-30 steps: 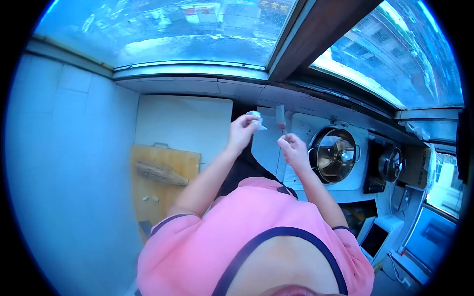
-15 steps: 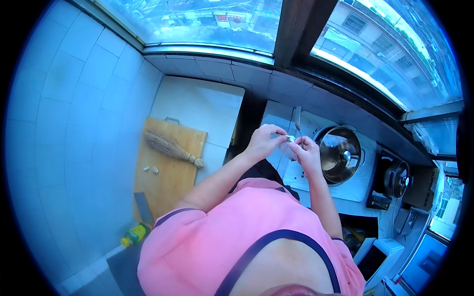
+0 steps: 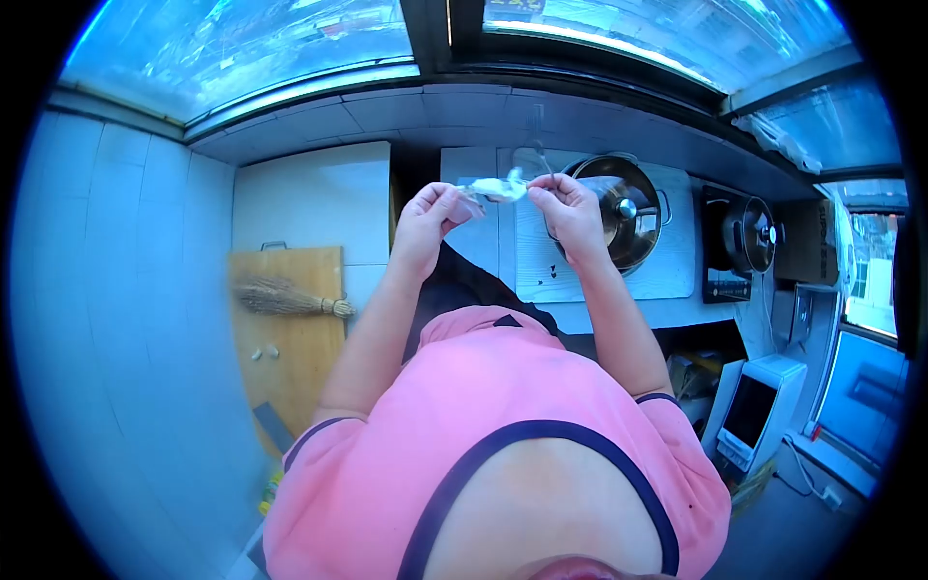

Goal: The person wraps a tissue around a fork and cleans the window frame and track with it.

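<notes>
A small, crumpled plastic bag [image 3: 498, 188], whitish and partly see-through, is stretched between my two hands above the counter. My left hand [image 3: 423, 224] pinches its left end, with a loose bit hanging below the fingertips. At the other end, thumb and fingers of my right hand [image 3: 572, 215] are closed on the bag's edge. What the bag contains, if anything, is too blurred to tell. Close to my right hand stands a steel pot with a glass lid [image 3: 626, 232], on a pale marbled board [image 3: 667, 280].
On the left, a wooden cutting board [image 3: 300, 358] bears a straw brush [image 3: 290, 298], two small white pieces [image 3: 264, 354] and a dark flat blade [image 3: 274, 426]. A second lidded pot [image 3: 749, 237] sits at the right, near a cardboard box [image 3: 807, 242]. Windows line the back.
My hands have moved apart, pulling the bag out lengthwise between them; before, they were close together over it. The camera view has shifted too.
</notes>
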A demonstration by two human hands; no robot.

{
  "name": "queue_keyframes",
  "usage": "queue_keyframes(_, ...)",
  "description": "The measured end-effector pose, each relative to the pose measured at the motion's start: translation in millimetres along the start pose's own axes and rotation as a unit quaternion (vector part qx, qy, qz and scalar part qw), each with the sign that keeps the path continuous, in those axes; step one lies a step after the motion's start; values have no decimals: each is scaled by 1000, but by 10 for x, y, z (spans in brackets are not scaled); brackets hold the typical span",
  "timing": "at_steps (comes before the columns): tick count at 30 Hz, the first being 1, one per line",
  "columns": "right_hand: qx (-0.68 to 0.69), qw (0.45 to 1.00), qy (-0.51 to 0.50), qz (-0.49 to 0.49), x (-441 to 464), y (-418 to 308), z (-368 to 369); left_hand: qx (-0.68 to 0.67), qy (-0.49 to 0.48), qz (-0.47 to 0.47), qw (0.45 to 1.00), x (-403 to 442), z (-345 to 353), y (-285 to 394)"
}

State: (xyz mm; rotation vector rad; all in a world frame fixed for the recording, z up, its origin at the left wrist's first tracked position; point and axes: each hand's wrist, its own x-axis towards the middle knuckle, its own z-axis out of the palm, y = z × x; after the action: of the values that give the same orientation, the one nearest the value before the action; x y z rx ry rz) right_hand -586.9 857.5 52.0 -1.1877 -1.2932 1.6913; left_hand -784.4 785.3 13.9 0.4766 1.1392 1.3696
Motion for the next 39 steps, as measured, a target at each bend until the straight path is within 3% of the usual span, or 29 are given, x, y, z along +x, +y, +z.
queue_keyframes(2, 37, 999, 22, -2, -2, -18, -19, -81, -8, -2, 997, 50, -55, 44)
queue_keyframes(4, 28, 999, 43, -2, -17, -57, -30, -49, 2, 1, 999, 82, -69, 98)
queue_keyframes(6, 19, 999, 41, -5, 5, -41, -17, -20, -64, 8, 998, 133, -103, 132)
queue_keyframes(12, 3, 999, 36, -40, -58, -53, 219, -61, -83, -16, 995, 236, 12, 219)
queue_keyframes(15, -67, 994, 31, -75, -136, 35, 337, -67, -52, -20, 996, 233, 128, 264)
queue_keyframes(18, -279, 944, 49, -172, -171, -14, 481, -54, -56, -36, 996, 268, 148, 186)
queue_keyframes(20, -300, 923, 93, -222, -110, 103, 490, -54, -64, -45, 995, 297, 77, 154)
queue_keyframes(24, -231, 957, 108, -139, -16, 73, 361, 32, -87, -87, 992, 307, 85, 271)
queue_keyframes(26, -122, 989, 32, -80, 72, 17, 242, 186, -89, 35, 978, 345, 66, 207)
queue_keyframes(28, -109, 990, 7, -89, 160, 54, 138, 191, -97, 57, 975, 414, 44, 137)
queue_keyframes(30, 70, 991, -78, 87, 186, -28, 67, 301, -129, 73, 942, 483, 30, 142)
queue_keyframes(36, 149, 976, -34, 152, 282, -276, -10, 178, -191, -3, 965, 570, 118, 347)
queue_keyframes(39, -29, 997, 40, 57, 376, -119, -75, 131, -190, -73, 970, 656, 169, 414)
